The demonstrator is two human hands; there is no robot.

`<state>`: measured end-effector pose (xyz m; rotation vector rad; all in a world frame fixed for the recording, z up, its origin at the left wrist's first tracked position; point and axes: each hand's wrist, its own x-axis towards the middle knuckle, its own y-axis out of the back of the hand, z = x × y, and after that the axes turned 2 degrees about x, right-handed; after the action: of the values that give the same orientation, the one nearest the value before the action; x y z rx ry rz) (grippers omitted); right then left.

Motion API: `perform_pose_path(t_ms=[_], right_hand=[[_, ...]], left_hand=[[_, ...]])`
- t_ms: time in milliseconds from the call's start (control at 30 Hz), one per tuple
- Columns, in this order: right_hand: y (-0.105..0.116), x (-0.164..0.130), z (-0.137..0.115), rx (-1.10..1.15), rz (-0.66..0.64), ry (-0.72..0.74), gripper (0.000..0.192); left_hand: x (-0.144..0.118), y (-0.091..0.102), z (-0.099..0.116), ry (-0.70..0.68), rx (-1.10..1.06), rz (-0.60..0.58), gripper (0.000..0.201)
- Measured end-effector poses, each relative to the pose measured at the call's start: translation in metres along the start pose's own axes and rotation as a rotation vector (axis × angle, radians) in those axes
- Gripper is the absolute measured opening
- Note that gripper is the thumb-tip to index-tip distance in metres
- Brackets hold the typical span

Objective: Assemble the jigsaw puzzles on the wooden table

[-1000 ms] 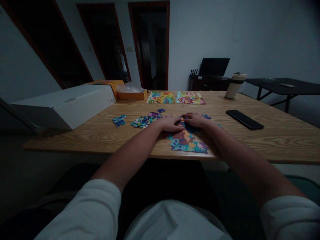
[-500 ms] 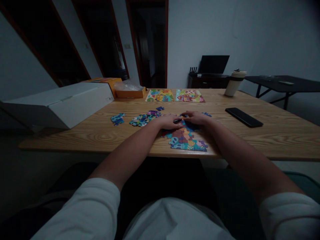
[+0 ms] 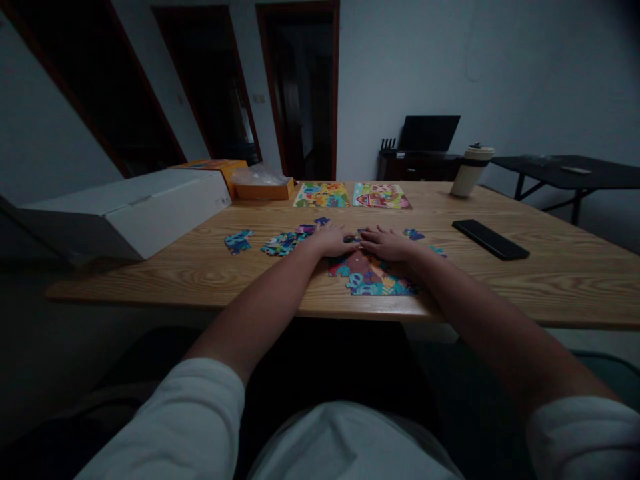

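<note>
A partly joined jigsaw puzzle [image 3: 370, 277] lies near the table's front edge, its lower part showing a blue creature and coral shapes. On its upper part my right hand [image 3: 389, 245] rests flat, fingers stretched out. My left hand [image 3: 333, 240] lies at the puzzle's upper left, thumb apart from the fingers and pointing to the right hand. Both palms hide part of the puzzle. Left of my left hand is a pile of loose puzzle pieces [image 3: 283, 243], with a small joined cluster [image 3: 239, 241] farther left. A blue piece [image 3: 414, 234] lies beyond my right hand.
Two finished picture puzzles [image 3: 323, 195] lie at the table's far side. At the left are a white box [image 3: 170, 210] and an orange box [image 3: 265, 191] with clear plastic in it. A black phone [image 3: 490, 239] and a lidded cup [image 3: 471, 172] stand on the right side.
My right hand has flattened, its fingers now spread on the puzzle. My left hand has drawn slightly up and left, its fingers less bent. The puzzle sits slightly turned or shifted right.
</note>
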<state>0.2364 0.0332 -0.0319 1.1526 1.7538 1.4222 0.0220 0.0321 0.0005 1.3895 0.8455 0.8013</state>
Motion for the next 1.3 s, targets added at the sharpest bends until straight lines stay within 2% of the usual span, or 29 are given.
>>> perform_pose_path(t_ms=[133,167,267,367,433,600,733,1000,1300], right_hand=[[0.002,-0.004,-0.010,-0.040,-0.105,-0.061,0.092],[0.003,-0.004,-0.010,-0.034,-0.112,-0.069,0.093],[0.006,-0.003,-0.005,-0.002,-0.113,-0.075,0.093],[0.006,-0.002,0.001,0.020,-0.118,-0.075,0.091],[0.006,-0.002,0.004,0.032,-0.120,-0.078,0.090],[0.007,-0.005,0.007,0.078,-0.093,-0.090,0.088],[0.009,-0.008,0.011,0.087,-0.066,-0.101,0.087],[0.010,-0.007,0.018,0.113,-0.056,-0.123,0.084],[0.009,0.000,0.033,0.223,-0.011,-0.072,0.074]], left_hand=[[-0.002,0.023,-0.054,0.290,-0.040,0.132,0.046],[-0.003,0.028,-0.069,0.338,-0.075,0.118,0.047],[-0.008,0.036,-0.105,0.239,-0.161,-0.010,0.056],[-0.020,0.033,-0.123,0.147,-0.166,-0.142,0.066],[-0.030,0.026,-0.129,0.151,-0.188,-0.144,0.067],[-0.048,0.011,-0.141,0.180,-0.304,-0.034,0.063],[-0.051,0.014,-0.146,0.222,-0.289,-0.037,0.058],[-0.056,0.022,-0.132,0.196,-0.271,-0.075,0.071],[-0.051,0.015,-0.141,0.227,-0.399,-0.031,0.048]])
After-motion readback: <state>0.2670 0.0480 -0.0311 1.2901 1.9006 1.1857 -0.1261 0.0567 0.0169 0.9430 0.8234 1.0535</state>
